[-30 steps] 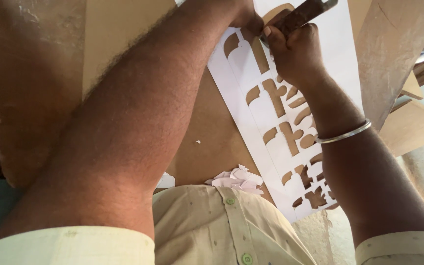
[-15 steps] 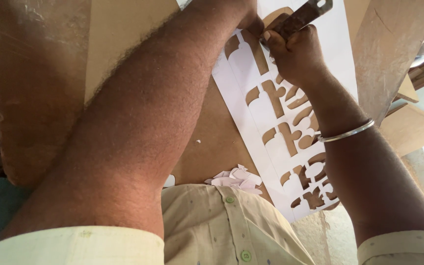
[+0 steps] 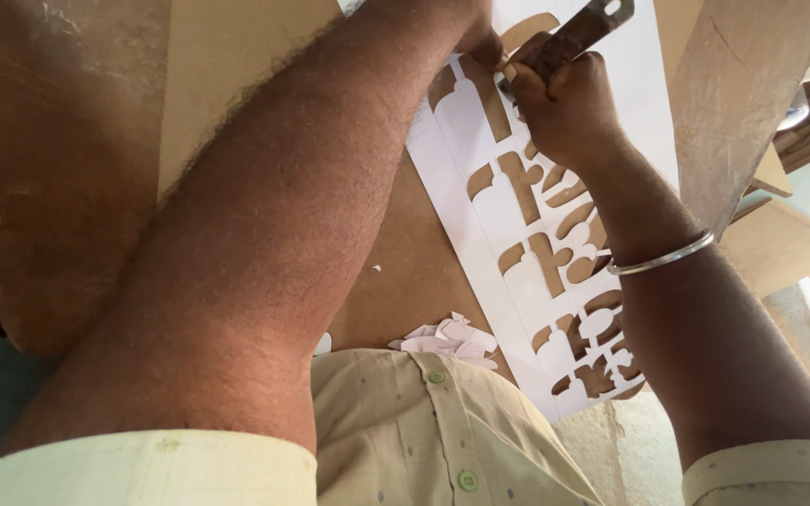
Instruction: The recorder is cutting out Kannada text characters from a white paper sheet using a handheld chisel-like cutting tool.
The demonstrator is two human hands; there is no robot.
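Note:
A long white paper stencil [image 3: 480, 225] with several cut-out shapes lies on a brown board [image 3: 405, 272]. My right hand [image 3: 560, 108] grips a metal-handled cutting knife [image 3: 578, 37], its blade end down on the paper near the top edge of the view. My left hand [image 3: 475, 33] presses on the stencil right beside the blade; only its fingers show, the rest is cut off by the frame. A silver bangle [image 3: 663, 255] circles my right wrist.
Small white paper scraps [image 3: 452, 339] lie piled by my beige shirt [image 3: 424, 431]. A light board [image 3: 227, 66] lies at the left, and wooden planks [image 3: 733, 103] lean at the right. A worn brown surface [image 3: 58, 187] fills the far left.
The view has drifted a little; both hands stay at the same spot on the stencil, the knife shifting only slightly.

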